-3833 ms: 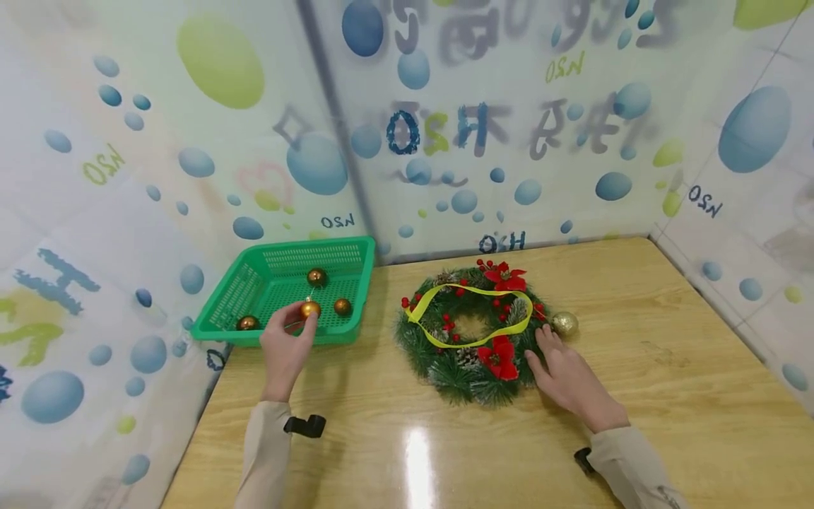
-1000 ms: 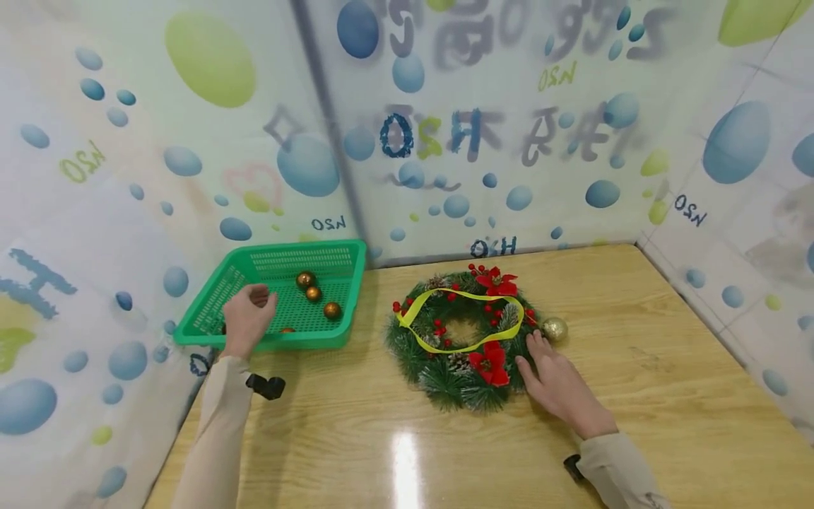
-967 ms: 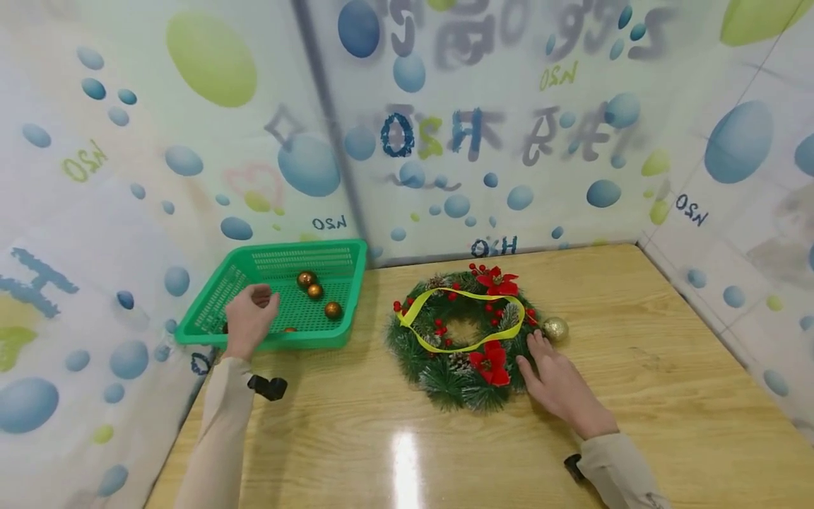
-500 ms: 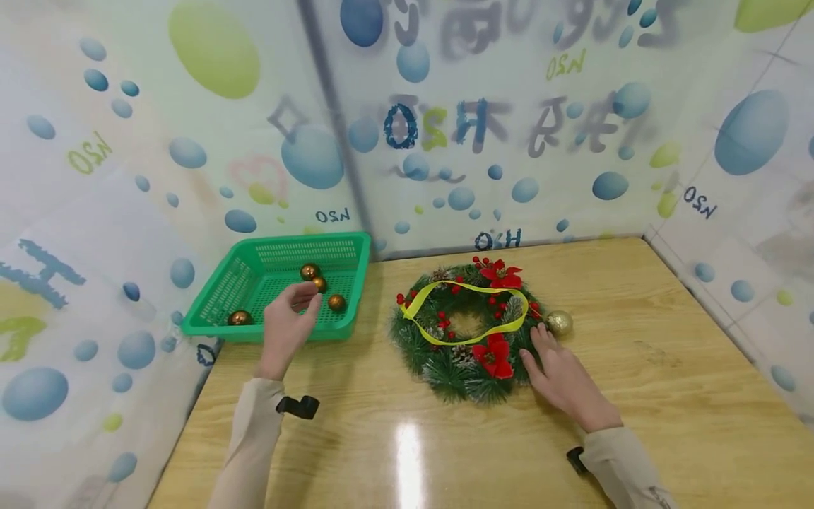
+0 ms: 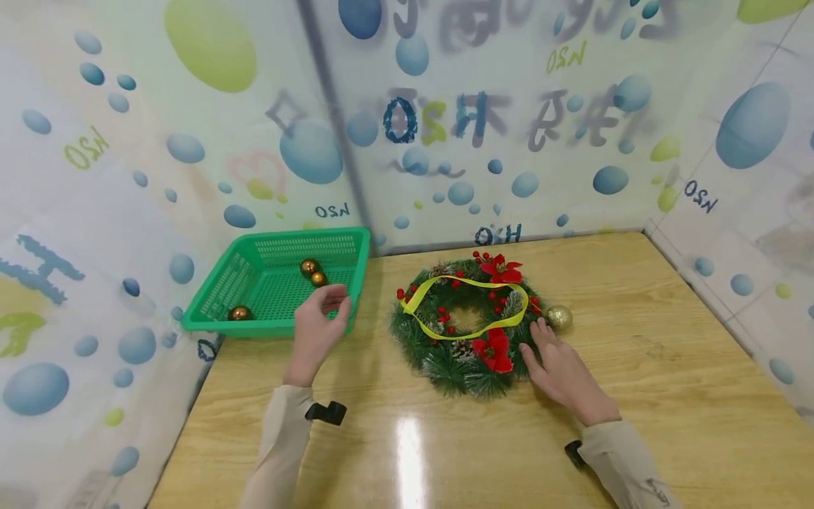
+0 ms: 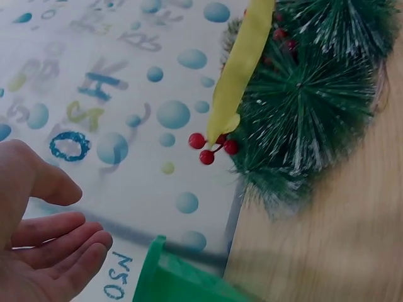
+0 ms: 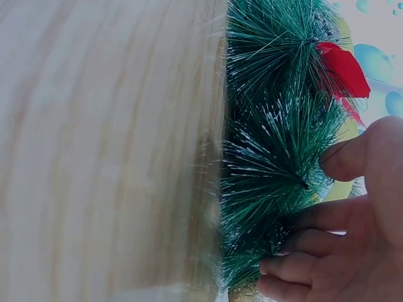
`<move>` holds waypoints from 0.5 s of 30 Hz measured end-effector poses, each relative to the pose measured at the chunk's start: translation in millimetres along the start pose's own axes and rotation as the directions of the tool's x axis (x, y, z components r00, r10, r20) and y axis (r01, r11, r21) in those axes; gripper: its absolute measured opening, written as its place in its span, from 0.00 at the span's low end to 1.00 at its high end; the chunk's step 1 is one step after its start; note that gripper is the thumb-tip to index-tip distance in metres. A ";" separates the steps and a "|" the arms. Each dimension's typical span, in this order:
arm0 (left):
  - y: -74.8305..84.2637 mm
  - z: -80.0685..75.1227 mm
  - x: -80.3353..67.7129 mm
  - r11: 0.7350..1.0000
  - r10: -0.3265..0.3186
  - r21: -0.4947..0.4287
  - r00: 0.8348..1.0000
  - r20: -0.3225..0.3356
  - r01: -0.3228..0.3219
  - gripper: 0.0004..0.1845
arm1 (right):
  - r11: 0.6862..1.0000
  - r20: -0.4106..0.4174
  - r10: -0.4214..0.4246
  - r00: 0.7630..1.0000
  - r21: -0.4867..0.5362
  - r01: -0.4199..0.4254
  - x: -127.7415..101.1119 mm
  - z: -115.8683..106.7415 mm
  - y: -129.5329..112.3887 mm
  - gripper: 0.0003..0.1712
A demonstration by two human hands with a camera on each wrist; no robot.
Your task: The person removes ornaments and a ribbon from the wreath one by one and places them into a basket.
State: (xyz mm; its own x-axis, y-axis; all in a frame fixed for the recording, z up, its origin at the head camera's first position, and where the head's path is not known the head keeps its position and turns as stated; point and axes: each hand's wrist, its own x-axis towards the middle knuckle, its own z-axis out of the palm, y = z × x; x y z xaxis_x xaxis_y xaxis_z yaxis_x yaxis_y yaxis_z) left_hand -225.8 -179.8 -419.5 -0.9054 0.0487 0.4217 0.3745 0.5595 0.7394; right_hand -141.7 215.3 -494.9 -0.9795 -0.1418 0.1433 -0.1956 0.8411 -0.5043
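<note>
My left hand (image 5: pixel 320 326) hovers by the front right corner of the green plastic basket (image 5: pixel 254 326). Its fingers are loosely bent with nothing between them, as the hand (image 6: pixel 47 242) also shows in the left wrist view. Inside the basket lie bronze and gold Christmas balls (image 5: pixel 239 313); another spot there is hidden behind the hand. A green Christmas wreath (image 5: pixel 445 367) with red flowers, berries and pine cones lies on the table. My right hand (image 5: pixel 562 371) rests at its right edge, fingers (image 7: pixel 308 242) against the needles. A glittery gold ball (image 5: pixel 559 317) sits beside the fingertips.
A yellow ribbon (image 5: pixel 454 335) loops over the top of the wreath. The wooden table (image 5: pixel 356 452) runs back to a printed wall sheet (image 5: pixel 540 71), with more sheeting at both sides.
Earlier my left hand pinched a gold ball over the basket; that ball now lies inside. The empty hand went left, then came right to the basket's corner. My right hand stays at the wreath.
</note>
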 end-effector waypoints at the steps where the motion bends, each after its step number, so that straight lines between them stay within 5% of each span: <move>1: 0.6 3.1 -1.4 1.000 0.012 -0.005 1.000 0.003 -0.012 0.14 | 1.000 -0.002 0.001 1.000 0.002 -0.001 -0.1 0.1 0.2 0.35; 7: 8.6 18.3 -10.4 0.998 0.051 -0.029 0.999 0.013 -0.051 0.13 | 1.000 -0.001 0.003 1.000 0.007 -0.003 -0.2 0.1 1.4 0.36; 15: 12.2 44.1 -26.1 1.000 0.002 -0.023 0.996 0.091 0.000 0.13 | 1.000 0.005 0.000 1.000 0.003 0.000 0.1 -0.1 2.7 0.36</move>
State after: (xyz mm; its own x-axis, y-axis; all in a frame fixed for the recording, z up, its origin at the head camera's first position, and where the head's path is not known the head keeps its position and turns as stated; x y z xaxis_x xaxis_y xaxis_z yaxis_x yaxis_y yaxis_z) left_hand -206.4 -137.8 -444.7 -0.9190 0.1247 0.3741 0.3792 0.5402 0.7513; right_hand -142.2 217.7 -496.1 -0.9797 -0.1442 0.1394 -0.1957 0.8393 -0.5072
